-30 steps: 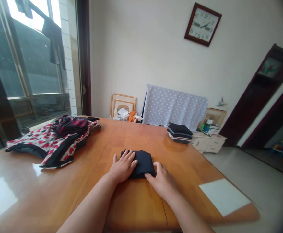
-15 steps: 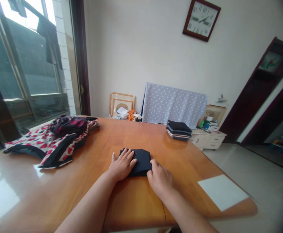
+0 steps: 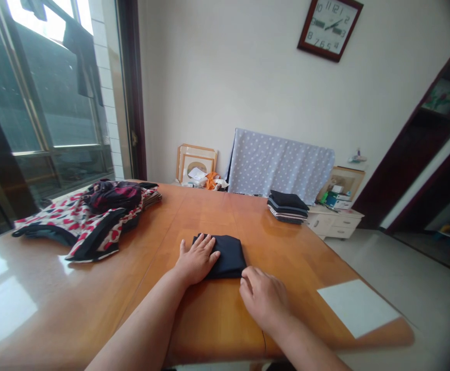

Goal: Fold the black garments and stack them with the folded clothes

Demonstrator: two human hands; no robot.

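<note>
A folded dark navy cloth (image 3: 227, 256) lies flat on the orange wooden table (image 3: 217, 319), directly in front of me. My left hand (image 3: 197, 260) rests palm down on its left part, fingers spread. My right hand (image 3: 264, 297) sits on the tabletop just below the cloth's lower right corner, fingers loosely curled and holding nothing. Its fingertips are at or very near that corner. The part of the cloth under my left hand is hidden.
A heap of red-and-white patterned clothing with black trim (image 3: 87, 224) lies on the table's left. A stack of folded dark garments (image 3: 287, 207) sits at the far side. A white sheet (image 3: 358, 307) lies at the right corner.
My right hand has drawn back and to the right, off the cloth to its corner. My left hand stays on the cloth.
</note>
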